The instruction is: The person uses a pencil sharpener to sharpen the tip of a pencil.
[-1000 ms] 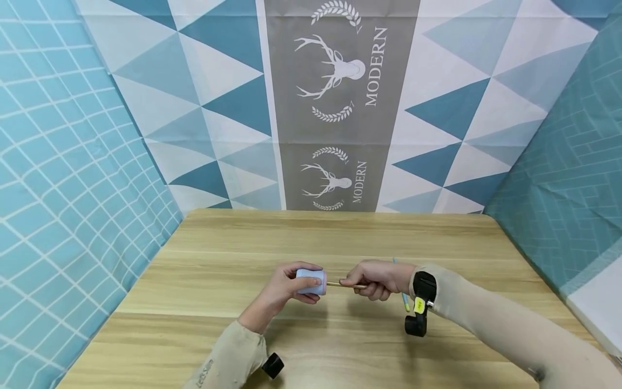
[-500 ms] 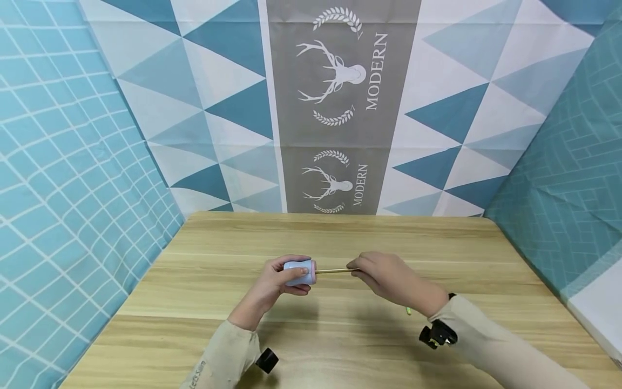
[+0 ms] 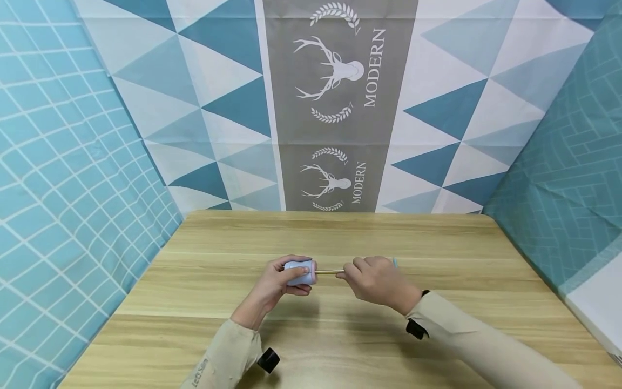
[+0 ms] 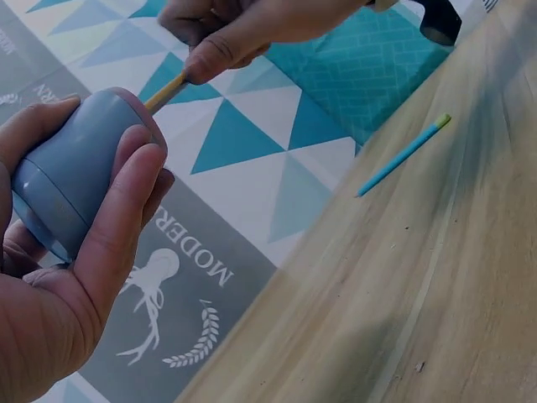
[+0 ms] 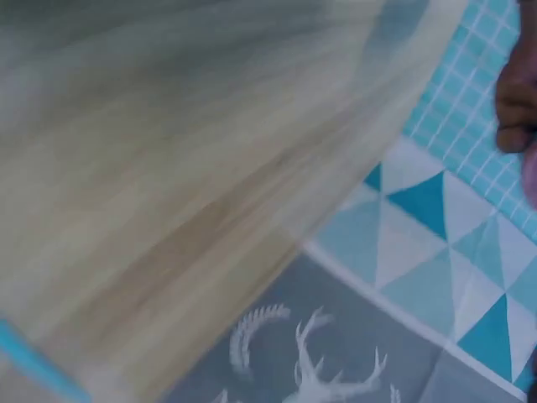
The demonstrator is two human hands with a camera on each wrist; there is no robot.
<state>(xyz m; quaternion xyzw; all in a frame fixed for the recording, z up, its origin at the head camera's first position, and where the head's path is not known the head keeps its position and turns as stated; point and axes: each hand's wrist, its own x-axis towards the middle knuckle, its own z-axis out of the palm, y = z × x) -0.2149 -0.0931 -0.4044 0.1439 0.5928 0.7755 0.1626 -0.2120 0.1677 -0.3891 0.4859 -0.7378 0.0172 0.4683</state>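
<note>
My left hand (image 3: 272, 283) grips a light-blue pencil sharpener (image 4: 80, 168) with a pink end face, held above the table. A gold-coloured pencil (image 3: 329, 272) stands with one end in that pink face, roughly level in the head view. My right hand (image 3: 376, 281) pinches the pencil's other part between thumb and fingers, a short way right of the sharpener. How deep the pencil sits cannot be seen. In the right wrist view only a bit of my left hand (image 5: 516, 105) and the sharpener's pink end (image 5: 530, 176) show at the right edge.
A blue pencil (image 4: 404, 156) with a yellow-green end lies on the wooden table (image 3: 233, 237), mostly hidden behind my right hand in the head view. Patterned cloth (image 3: 228, 97) hangs behind and at both sides. A white surface (image 3: 595, 302) is at the far right.
The sharpener has moved slightly left and up since the first frame. My right hand has turned over from its first grip, drawn back, then come left along the pencil, showing its back now.
</note>
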